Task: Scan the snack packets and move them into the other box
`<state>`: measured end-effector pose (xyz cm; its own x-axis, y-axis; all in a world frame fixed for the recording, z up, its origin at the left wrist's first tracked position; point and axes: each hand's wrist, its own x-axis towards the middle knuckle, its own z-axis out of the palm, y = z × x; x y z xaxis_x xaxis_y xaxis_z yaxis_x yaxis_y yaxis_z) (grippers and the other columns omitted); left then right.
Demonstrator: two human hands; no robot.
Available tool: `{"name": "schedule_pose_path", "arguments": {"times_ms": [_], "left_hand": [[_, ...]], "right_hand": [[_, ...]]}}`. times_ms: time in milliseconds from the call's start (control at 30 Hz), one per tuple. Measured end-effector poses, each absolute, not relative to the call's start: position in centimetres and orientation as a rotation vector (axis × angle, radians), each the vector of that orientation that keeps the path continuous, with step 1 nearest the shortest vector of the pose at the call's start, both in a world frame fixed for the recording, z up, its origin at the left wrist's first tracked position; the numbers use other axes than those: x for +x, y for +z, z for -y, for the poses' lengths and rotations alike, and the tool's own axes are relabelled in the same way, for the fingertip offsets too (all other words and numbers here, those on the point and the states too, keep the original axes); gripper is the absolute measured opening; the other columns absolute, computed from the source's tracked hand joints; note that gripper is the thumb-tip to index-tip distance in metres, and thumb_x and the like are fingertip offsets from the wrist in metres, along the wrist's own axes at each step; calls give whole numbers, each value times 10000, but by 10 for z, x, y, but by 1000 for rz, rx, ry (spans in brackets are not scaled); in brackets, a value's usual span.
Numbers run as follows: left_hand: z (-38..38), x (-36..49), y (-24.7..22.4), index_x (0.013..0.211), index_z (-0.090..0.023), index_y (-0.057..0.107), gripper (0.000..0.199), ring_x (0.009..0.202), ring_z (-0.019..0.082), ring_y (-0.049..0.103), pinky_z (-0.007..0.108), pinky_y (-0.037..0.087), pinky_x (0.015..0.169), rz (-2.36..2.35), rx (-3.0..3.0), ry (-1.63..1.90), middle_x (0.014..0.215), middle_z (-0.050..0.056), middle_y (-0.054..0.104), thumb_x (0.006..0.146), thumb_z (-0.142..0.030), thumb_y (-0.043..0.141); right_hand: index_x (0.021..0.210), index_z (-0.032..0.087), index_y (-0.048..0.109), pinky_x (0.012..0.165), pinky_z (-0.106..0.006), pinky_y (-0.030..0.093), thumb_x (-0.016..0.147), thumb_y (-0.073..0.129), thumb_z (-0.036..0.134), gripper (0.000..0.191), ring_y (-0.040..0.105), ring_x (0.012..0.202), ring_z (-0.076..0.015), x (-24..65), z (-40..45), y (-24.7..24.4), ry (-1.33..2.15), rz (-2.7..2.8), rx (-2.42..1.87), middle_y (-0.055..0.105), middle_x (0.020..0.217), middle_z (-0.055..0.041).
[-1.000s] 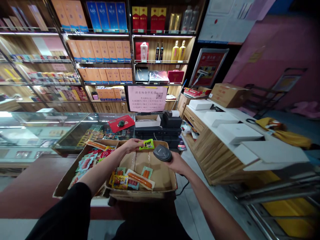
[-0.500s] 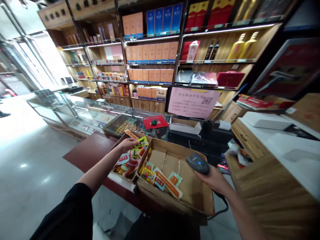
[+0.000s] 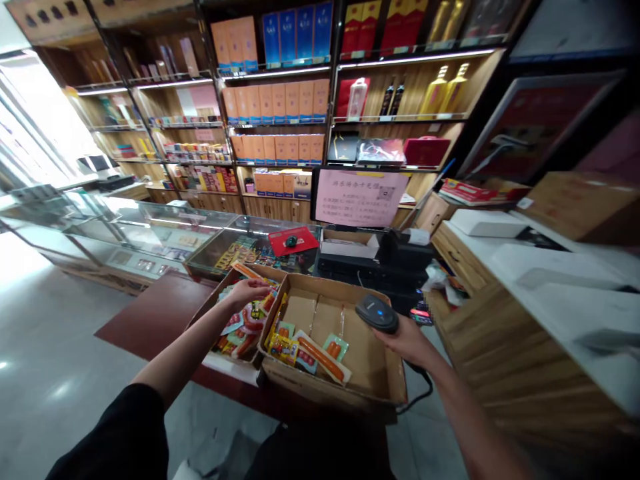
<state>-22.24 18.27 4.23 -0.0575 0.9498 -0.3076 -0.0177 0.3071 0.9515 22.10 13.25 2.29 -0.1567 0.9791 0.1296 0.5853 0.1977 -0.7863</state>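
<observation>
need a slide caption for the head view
Left hand over snack packets in a cardboard box; right hand gripping a black barcode scanner.

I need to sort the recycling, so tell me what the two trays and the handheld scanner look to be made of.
Right tray: brown corrugated cardboard, matt, with folded flaps and creases. Left tray: the same cardboard, by its colour and thin bent rim. Scanner in the right hand: probably moulded plastic, dark with a slight sheen, blue light on top.

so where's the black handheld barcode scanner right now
In the head view the black handheld barcode scanner sits in the right hand, right of centre, over the right rim of the brown cardboard box.
</observation>
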Motion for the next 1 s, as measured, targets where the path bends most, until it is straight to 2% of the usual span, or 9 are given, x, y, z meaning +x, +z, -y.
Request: {"name": "schedule_pose_path", "arguments": {"times_ms": [267, 533, 633, 733, 833, 900, 1000], "left_hand": [[-200, -96, 6, 736, -138, 718, 475, 618, 122, 614, 261, 505, 621, -1191, 1167, 609, 692, 7, 690, 403, -347, 984], [-192, -29, -28, 638, -169, 718, 369, 525, 127, 551, 241, 417, 542, -1109, 1669, 53, 556, -9, 645, 463, -409, 938], [-189, -18, -33, 546, -198, 664, 349, 560, 164, 578, 258, 419, 585, -1156, 1907, -53, 500, -6, 589, 467, -414, 927], [-186, -9, -38, 490, -230, 560, 419, 682, 233, 641, 281, 451, 670, -1164, 2018, 13, 489, -8, 523, 391, -370, 942], [-182, -2, -40, 516, -240, 541, 438, 800, 280, 671, 300, 477, 724, -1170, 2068, 20, 551, 5, 551, 345, -298, 940], [-182, 0, -38, 520, -239, 535, 409, 751, 274, 672, 304, 482, 690, -1200, 2080, -73, 545, 1, 552, 373, -261, 916], [-188, 0, -31, 535, -232, 520, 343, 554, 209, 618, 284, 460, 574, -1227, 1968, -148, 475, -30, 522, 442, -188, 848]], "right_hand": [[1077, 164, 740, 892, -413, 572, 725, 717, 307, 381, 735, 1010, -313, 224, -111, 34, 772, 1781, -1504, 788, 1073, -102], [1033, 168, 741, 853, -375, 579, 718, 719, 238, 323, 741, 968, -300, 217, -86, 48, 781, 1711, -1552, 797, 1028, -81], [1030, 189, 746, 842, -348, 582, 703, 733, 211, 329, 741, 960, -285, 216, -79, 48, 769, 1690, -1563, 804, 1010, -57], [1057, 198, 746, 849, -333, 580, 690, 750, 196, 367, 740, 985, -284, 216, -75, 43, 769, 1671, -1576, 803, 1031, -53], [1114, 187, 733, 890, -345, 572, 707, 731, 199, 408, 734, 1031, -290, 218, -72, 36, 777, 1679, -1560, 790, 1096, -68], [1126, 181, 728, 902, -355, 569, 715, 723, 209, 412, 732, 1042, -293, 218, -71, 34, 773, 1684, -1564, 785, 1111, -72], [1128, 183, 724, 896, -357, 571, 720, 725, 217, 409, 732, 1046, -295, 219, -71, 34, 776, 1684, -1560, 786, 1110, -71]]}}
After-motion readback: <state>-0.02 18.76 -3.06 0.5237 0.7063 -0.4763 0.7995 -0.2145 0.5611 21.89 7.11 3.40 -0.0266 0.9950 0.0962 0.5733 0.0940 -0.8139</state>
